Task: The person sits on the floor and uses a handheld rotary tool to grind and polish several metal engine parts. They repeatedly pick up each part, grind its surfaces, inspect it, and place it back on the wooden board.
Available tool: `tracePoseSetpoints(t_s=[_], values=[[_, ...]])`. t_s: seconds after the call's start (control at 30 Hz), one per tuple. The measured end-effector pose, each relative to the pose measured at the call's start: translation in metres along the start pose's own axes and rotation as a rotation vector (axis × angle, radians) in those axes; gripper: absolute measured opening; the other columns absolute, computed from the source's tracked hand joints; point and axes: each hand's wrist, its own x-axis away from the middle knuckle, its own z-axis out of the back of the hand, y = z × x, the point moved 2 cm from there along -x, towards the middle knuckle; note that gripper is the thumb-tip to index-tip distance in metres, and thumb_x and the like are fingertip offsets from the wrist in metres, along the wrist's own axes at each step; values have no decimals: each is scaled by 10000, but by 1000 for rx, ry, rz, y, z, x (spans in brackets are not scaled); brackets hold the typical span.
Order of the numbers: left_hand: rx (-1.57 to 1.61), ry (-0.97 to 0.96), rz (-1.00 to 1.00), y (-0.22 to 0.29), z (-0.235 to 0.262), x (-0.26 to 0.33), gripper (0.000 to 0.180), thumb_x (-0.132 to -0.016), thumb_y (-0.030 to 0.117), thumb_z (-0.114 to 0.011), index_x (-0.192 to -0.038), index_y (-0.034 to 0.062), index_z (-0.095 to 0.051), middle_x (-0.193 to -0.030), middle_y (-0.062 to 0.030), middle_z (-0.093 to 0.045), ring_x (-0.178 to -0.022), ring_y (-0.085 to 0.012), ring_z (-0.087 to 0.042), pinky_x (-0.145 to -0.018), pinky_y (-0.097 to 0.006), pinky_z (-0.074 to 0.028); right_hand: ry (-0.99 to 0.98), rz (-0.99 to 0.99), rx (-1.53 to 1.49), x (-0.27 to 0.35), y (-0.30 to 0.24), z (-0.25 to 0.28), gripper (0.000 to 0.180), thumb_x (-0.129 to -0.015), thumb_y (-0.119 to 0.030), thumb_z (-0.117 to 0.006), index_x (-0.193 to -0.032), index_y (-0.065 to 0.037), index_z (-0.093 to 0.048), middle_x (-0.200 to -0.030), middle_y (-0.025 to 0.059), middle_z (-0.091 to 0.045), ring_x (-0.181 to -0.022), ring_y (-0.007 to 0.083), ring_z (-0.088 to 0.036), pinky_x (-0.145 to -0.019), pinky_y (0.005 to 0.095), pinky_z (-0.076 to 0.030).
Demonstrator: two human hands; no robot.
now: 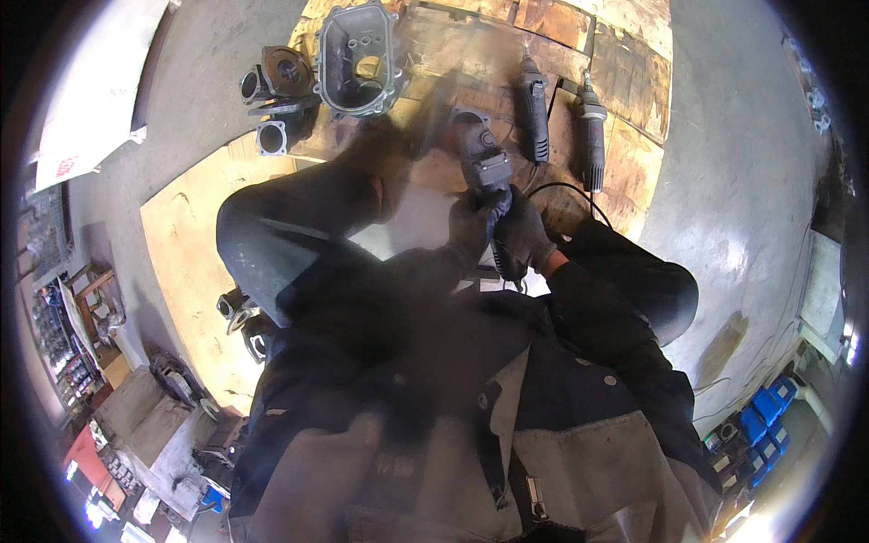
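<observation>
I'm looking straight down past a dark jacket and grey overalls, knees bent either side, and both gloved hands are on one power tool. The right hand (525, 233) has its grip wrapped tight round the rear handle of the dark grinder (484, 176); the left hand (471, 226) is closed on the same body just beside it, touching. The grinder points away from me, its head blurred at the far end over a small metal part that I can't make out clearly. A black cable (566, 187) loops off to the right.

Everything sits on worn plywood sheets (190, 244) laid over the concrete floor (733, 154). Far and slightly left lies a grey cast metal housing (358, 59), open side up. Left of that, a cluster of round flanged castings (276, 86) sits at the plywood's edge. Far right of my hands, two more slim power tools lie side by side: one black (534, 109), one grey-nosed (592, 131), near each other but apart. Blue crates (760, 425) show near right, cluttered shelving (81, 335) near left
</observation>
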Motion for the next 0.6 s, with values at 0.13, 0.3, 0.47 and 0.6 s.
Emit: tracePoseSetpoints(t_s=[0.13, 0.3, 0.47, 0.6], values=[[-85, -57, -92, 8, -3, -11, 314, -940, 241, -737, -1159, 16, -736, -1092, -106, -755, -1009, -191, -698, -906, -349, -538, -13, 22, -14, -1, -8, 1, 331, -988, -167, -606, -1277, -7, -579, -1176, 173, -676, -1118, 290, -652, -982, 381, -516], [-17, 7, -113, 10, -10, -15, 249, -905, 169, -767, -1095, 9, -747, -999, -40, -761, -924, -133, -679, -843, -295, -533, 32, -80, -189, -7, -4, 9, 395, -928, -205, -703, -1255, -13, -589, -1120, 144, -711, -1050, 246, -677, -922, 376, -535], [142, -123, -221, 5, -6, -31, 246, -903, 168, -772, -1097, 18, -748, -999, -26, -755, -937, -124, -669, -838, -296, -532, 8, -81, 34, -19, -4, 9, 410, -971, -265, -640, -1303, -36, -567, -1149, 154, -682, -1066, 300, -670, -951, 411, -541], [-91, -110, -264, -8, -7, -40, 277, -911, 214, -777, -1098, 13, -741, -980, -76, -764, -906, -150, -687, -826, -309, -535, 72, -94, -232, -8, -7, 12, 397, -964, -267, -661, -1278, -35, -586, -1100, 137, -698, -1025, 279, -681, -907, 412, -549]])
